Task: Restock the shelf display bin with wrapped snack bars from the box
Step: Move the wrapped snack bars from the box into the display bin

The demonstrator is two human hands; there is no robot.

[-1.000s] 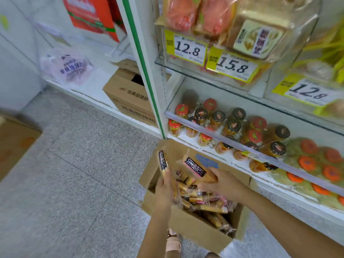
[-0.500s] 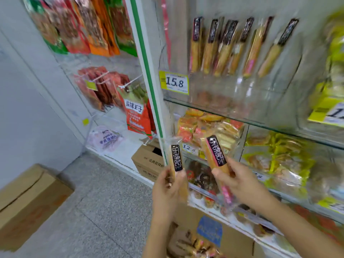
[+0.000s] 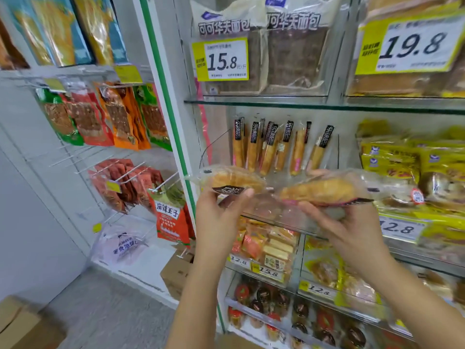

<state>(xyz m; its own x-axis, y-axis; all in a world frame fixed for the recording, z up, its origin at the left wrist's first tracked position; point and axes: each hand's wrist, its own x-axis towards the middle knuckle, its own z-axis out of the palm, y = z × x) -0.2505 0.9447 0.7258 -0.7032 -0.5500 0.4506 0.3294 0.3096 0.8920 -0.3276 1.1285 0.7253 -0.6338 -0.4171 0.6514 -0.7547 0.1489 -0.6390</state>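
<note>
We hold two wrapped snack bars end to end, both lying crosswise: the left bar (image 3: 234,181) pinched in our left hand (image 3: 221,212), the right bar (image 3: 324,190) gripped by our right hand (image 3: 352,230). The display bin (image 3: 281,217) lies just behind and above, neither hand clearly nearer. Its standing bars (image 3: 269,147) are upright, so ours likely need turning on end. There looks to be room at the row's right, under the glass shelf (image 3: 276,102).
</note>
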